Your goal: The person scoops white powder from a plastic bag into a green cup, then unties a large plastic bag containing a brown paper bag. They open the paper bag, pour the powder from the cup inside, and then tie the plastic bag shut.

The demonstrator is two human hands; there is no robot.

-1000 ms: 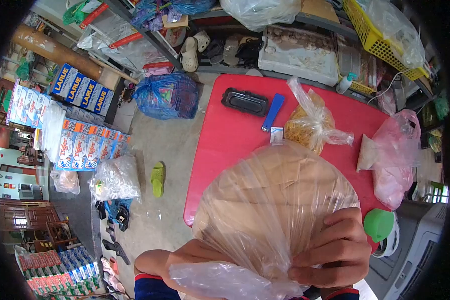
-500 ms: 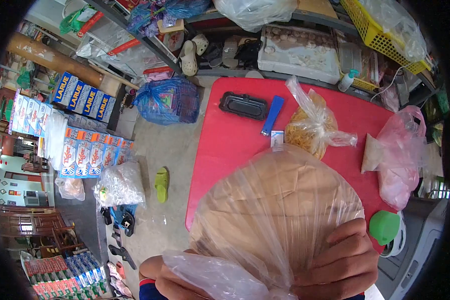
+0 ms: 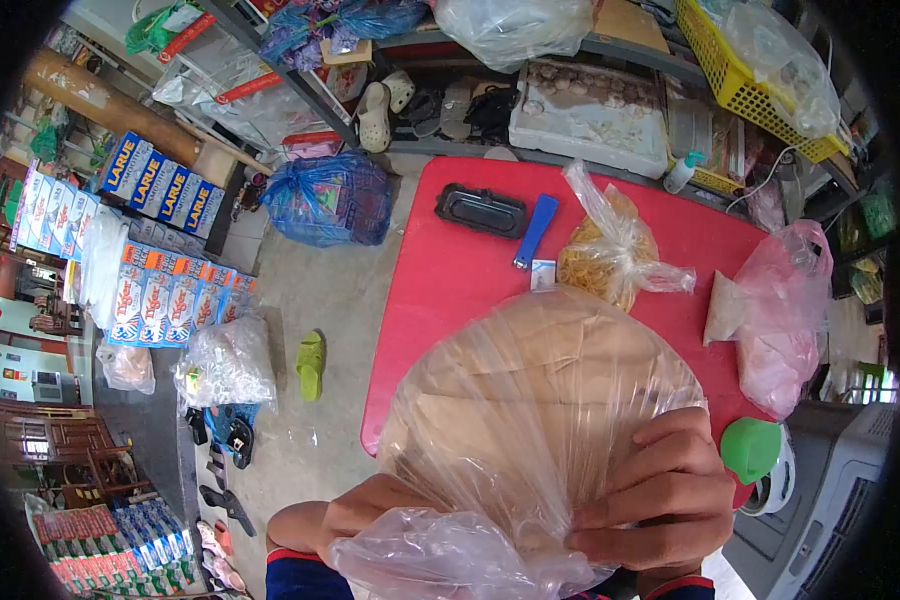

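"Clear plastic bag (image 3: 552,470), brown paper (image 3: 530,375) inside: position?"

"Over near part of red table (image 3: 425,290), near bagged yellow strands (image 3: 602,262)."

"Fingers?"

"Right hand (image 3: 660,500): bent close together, clamped on gathered plastic. Left hand (image 3: 355,510): against loose end, fingertips hidden; cannot tell grip."

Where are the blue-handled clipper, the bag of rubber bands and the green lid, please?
Clipper (image 3: 539,229): head view, blue handle.
Bag of rubber bands (image 3: 602,262): head view, bulging body.
Green lid (image 3: 750,449): head view, top.

Grey concrete floor (image 3: 340,310) surrounds the red worktop (image 3: 420,330). Metal shelving (image 3: 610,48) stands behind; daylight shows through a barred window (image 3: 875,380) at right.
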